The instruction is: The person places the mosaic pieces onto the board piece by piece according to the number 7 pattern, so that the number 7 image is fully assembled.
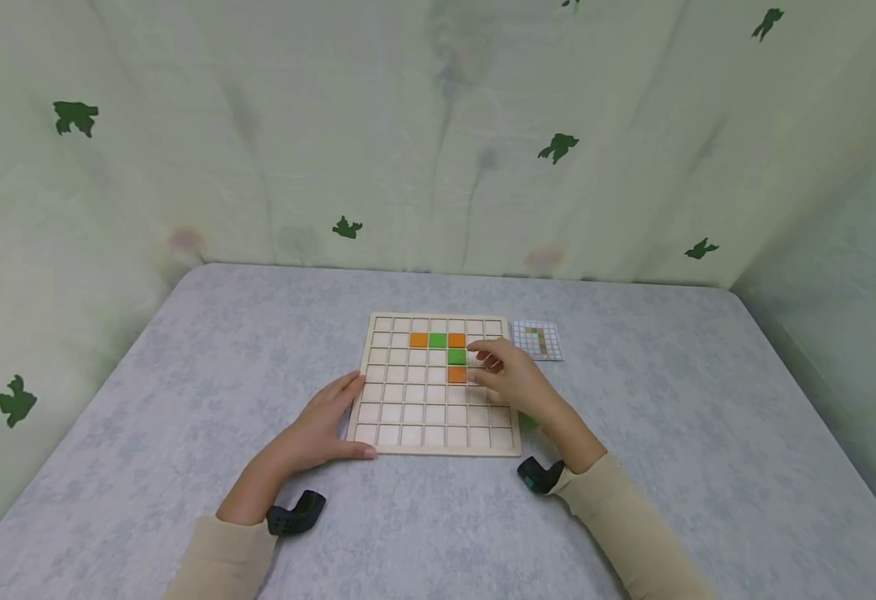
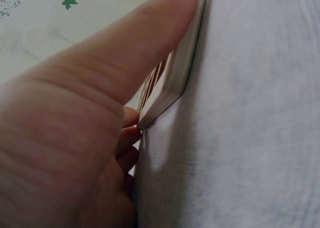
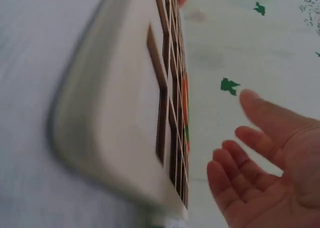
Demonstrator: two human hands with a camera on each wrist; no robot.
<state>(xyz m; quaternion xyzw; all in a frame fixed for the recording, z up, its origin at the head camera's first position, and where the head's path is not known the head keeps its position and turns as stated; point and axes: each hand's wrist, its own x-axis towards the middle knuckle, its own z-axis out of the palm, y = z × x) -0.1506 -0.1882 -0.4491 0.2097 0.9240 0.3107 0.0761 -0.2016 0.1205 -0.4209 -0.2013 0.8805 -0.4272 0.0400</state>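
Observation:
A wooden grid board (image 1: 411, 414) lies on the table, its square cells framed by thin raised lines. Two orange tiles with a green tile (image 1: 438, 340) between them form a row near its top. Below the right-hand orange tile (image 1: 456, 340) come another green tile (image 1: 457, 357) and an orange tile (image 1: 457, 375). My left hand (image 1: 321, 429) rests at the board's near left corner, fingers along the left side and thumb at the front edge. Over the right part of the board hovers my right hand (image 1: 516, 379), fingers loosely bent beside the tile column, nothing between thumb and fingers.
A small pattern card (image 1: 537, 340) with a coloured grid lies just right of the board. Something green (image 1: 528, 421) shows partly under the right wrist, by the board's right edge. Both wrists wear black devices. A pale curtain with green bird shapes stands behind the table (image 1: 708, 400).

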